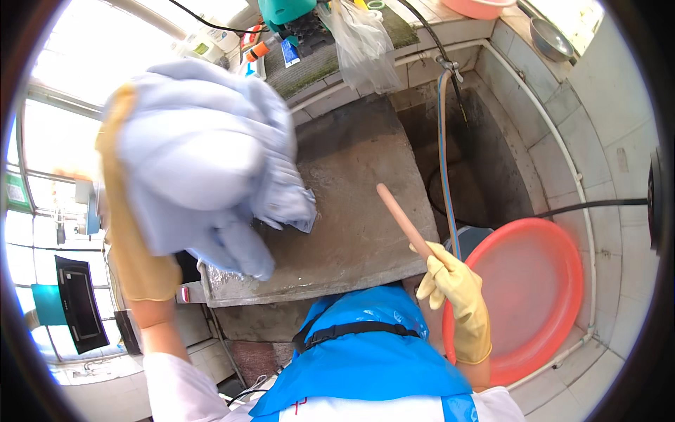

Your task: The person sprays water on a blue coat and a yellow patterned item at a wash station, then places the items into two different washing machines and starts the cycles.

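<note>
My left hand (129, 237), in a yellow rubber glove, holds up a bulky bundle of light-blue cloth (195, 153) at the left. The bundle is blurred and hides most of my fingers. Its lower folds hang in front of a wet concrete slab (364, 227). In a matching glove, my right hand (456, 285) grips one end of a smooth, tan rod (402, 217), likely wooden. The rod's free end points up and left over the slab. Beside that hand is a round red plastic basin (577, 269) of cloudy liquid.
A striped hose (443, 153) hangs from a tap (450, 65) beside a deep concrete sink (506, 142). The back ledge bears a plastic bag (364, 47), a blue tube (289, 54) and several bottles. A metal bowl (551, 39) sits at upper right. A pipe (559, 137) runs along the tiled wall.
</note>
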Tool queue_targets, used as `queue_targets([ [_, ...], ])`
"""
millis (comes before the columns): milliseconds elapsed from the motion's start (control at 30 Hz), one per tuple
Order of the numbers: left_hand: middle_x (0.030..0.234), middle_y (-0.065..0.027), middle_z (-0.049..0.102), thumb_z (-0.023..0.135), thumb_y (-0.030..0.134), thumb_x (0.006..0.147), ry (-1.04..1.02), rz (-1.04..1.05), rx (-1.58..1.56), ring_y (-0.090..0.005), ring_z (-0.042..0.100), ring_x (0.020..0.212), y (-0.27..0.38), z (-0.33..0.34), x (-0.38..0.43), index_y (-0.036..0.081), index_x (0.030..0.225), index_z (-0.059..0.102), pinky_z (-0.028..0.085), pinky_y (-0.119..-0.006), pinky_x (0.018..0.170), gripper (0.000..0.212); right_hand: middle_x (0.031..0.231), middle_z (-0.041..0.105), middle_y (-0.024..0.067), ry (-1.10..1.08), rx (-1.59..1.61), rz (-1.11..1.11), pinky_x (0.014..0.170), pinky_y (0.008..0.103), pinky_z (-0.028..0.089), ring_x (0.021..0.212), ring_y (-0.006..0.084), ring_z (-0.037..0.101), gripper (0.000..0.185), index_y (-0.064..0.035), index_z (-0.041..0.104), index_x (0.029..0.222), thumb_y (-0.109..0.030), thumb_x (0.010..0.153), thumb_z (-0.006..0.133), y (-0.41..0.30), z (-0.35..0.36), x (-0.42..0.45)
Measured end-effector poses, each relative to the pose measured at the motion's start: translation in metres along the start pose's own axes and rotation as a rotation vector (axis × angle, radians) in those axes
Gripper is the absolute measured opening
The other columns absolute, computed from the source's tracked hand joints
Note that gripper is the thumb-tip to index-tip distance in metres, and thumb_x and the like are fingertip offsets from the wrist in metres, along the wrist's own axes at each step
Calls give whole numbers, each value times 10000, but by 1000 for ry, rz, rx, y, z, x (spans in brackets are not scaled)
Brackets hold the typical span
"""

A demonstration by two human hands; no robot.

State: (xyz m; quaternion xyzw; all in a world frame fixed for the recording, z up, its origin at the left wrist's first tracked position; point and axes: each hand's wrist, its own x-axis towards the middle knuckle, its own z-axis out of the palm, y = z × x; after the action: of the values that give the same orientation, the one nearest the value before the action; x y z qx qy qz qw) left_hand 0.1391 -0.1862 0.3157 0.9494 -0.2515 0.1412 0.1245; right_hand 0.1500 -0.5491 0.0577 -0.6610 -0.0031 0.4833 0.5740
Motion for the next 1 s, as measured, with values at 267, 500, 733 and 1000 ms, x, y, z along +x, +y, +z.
queue_targets([
  [267, 993, -125, 757, 691, 404, 1042, 646, -1178, -687, -228, 698, 901, -62, 265, -11, -34, 1104, 749, 567, -420, 794, 445, 685, 742, 89, 59, -51, 19, 430, 231, 449, 432, 112, 589, 409, -118, 595, 1512, -228, 1157, 426, 15, 14, -5],
  [500, 1046, -283, 735, 667, 215, 948, 441, -1240, -907, -408, 727, 1021, -69, 386, 21, -35, 1086, 679, 540, -477, 896, 286, 671, 734, 73, 113, -188, 75, 449, 240, 457, 423, 114, 566, 428, -144, 590, 1541, -265, 1160, 437, 18, 68, -3],
  [733, 1271, -211, 760, 671, 126, 1028, 695, -856, -607, -374, 731, 1187, -21, 301, -124, 20, 1397, 645, 560, -416, 1035, 385, 719, 759, 59, 31, -362, 28, 494, 235, 488, 477, 99, 612, 482, -135, 534, 1588, -343, 1156, 486, -29, 105, -6],
  [1000, 1435, -142, 684, 594, 302, 1013, -19, -1663, -91, -395, 671, 1264, 13, 249, -460, 155, 1350, 713, 536, -462, 1080, 386, 782, 765, 31, -284, -656, 29, 592, 269, 531, 546, 114, 652, 505, -165, 470, 1607, -374, 1148, 454, -85, 220, 41],
])
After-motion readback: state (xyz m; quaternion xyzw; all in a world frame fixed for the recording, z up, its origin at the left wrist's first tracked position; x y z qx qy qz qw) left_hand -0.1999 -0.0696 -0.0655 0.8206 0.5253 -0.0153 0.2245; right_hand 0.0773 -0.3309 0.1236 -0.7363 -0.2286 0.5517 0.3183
